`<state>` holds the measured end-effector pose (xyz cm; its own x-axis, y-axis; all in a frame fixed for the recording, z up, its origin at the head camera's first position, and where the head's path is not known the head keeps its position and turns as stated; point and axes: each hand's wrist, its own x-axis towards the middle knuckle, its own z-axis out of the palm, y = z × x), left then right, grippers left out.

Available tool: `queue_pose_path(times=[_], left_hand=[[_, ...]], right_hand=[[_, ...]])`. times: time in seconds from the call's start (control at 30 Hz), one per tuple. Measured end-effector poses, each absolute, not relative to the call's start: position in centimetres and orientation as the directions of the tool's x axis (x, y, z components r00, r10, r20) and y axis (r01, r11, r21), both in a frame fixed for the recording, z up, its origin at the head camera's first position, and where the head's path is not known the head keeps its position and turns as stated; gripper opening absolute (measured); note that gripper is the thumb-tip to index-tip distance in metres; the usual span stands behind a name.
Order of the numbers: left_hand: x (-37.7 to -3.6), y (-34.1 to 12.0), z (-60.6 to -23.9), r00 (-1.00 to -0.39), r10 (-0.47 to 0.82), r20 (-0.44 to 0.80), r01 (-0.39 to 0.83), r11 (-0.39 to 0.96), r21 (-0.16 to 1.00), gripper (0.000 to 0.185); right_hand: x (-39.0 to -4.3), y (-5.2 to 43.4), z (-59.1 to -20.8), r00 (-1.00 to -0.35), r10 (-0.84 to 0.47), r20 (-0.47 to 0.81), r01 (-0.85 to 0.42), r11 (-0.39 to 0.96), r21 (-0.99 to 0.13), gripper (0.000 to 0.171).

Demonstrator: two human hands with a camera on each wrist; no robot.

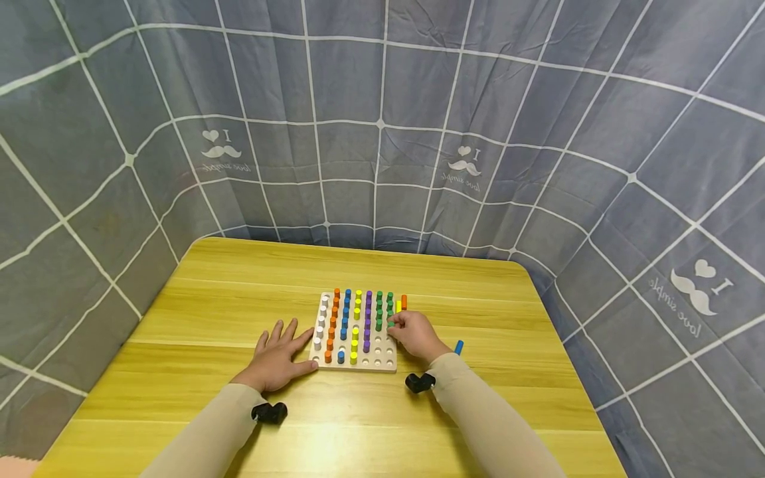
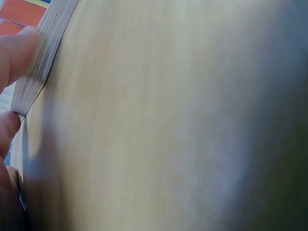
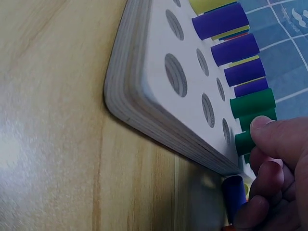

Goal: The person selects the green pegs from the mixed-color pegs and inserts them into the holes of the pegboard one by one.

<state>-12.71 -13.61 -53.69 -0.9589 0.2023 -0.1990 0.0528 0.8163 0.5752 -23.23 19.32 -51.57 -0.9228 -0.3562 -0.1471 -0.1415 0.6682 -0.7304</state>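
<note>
A pale wooden pegboard (image 1: 361, 369) stands on the table with columns of white, orange, blue, yellow, purple and green pegs. My left hand (image 1: 276, 358) lies with spread fingers at its left side, the thumb and a fingertip at the edge. Close up in the left wrist view, two fingertips meet the layered board edge (image 2: 42, 53). With thumb and fingers, my right hand (image 1: 415, 335) pinches a green peg (image 3: 244, 143) in the rightmost column. Beyond it stand other green pegs (image 3: 252, 102); its lower end is hidden from the head view.
Bare holes show at the board's near right corner. A loose blue peg (image 1: 459, 347) lies right of the right wrist. An orange peg (image 1: 404, 302) and a yellow peg (image 1: 398, 306) are beside the board's right edge. A grey checked curtain (image 1: 352, 153) surrounds the wooden table (image 1: 269, 279).
</note>
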Motion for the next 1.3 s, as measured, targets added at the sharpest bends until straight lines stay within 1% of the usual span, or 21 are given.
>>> queue_pose_path(times=[0.4, 1.1, 1.3], left_hand=[[-12.81, -13.52, -53.78, -0.96, 0.195, -0.201, 0.048, 0.822, 0.567, 0.089], [-13.01, -13.26, -53.99, -0.961, 0.191, -0.202, 0.043, 0.82, 0.571, 0.089], [-13.06, -13.18, -54.06, -0.962, 0.188, -0.199, 0.041, 0.819, 0.573, 0.089]], right_hand=[[-23.48, 19.27, -51.75, -0.924, -0.351, -0.149, -0.14, 0.677, -0.723, 0.008], [-23.59, 19.34, -51.27, -0.926, -0.328, -0.187, -0.103, 0.696, -0.711, 0.012], [-23.65, 19.44, -51.34, -0.923, -0.34, -0.181, -0.111, 0.685, -0.72, 0.009]])
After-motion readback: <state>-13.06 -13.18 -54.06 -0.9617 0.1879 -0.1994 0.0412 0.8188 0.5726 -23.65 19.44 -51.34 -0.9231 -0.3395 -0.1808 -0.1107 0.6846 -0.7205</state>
